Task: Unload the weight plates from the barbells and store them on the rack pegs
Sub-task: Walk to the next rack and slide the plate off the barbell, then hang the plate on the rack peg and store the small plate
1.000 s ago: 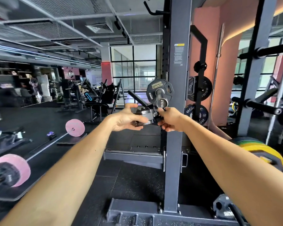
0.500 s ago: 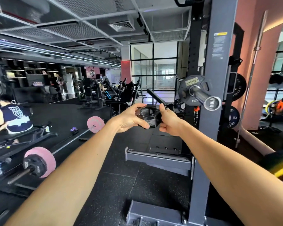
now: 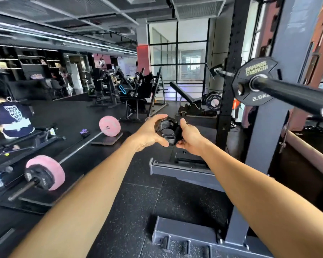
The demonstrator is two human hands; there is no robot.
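Now swinging left, away from the rack peg (image 3: 291,92).
Gripping black collar (image 3: 167,131) between left hand (image 3: 151,132) and right hand (image 3: 189,137), fingers curled round it.

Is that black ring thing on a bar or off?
Off. Both hands, left hand and right hand, hold the black collar in the air; its hole is empty.

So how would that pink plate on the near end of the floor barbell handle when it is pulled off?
The pink plate looks thick, so probably hefty. A black plate sits outboard and likely must come off first. Being round, it may roll if stood on edge.
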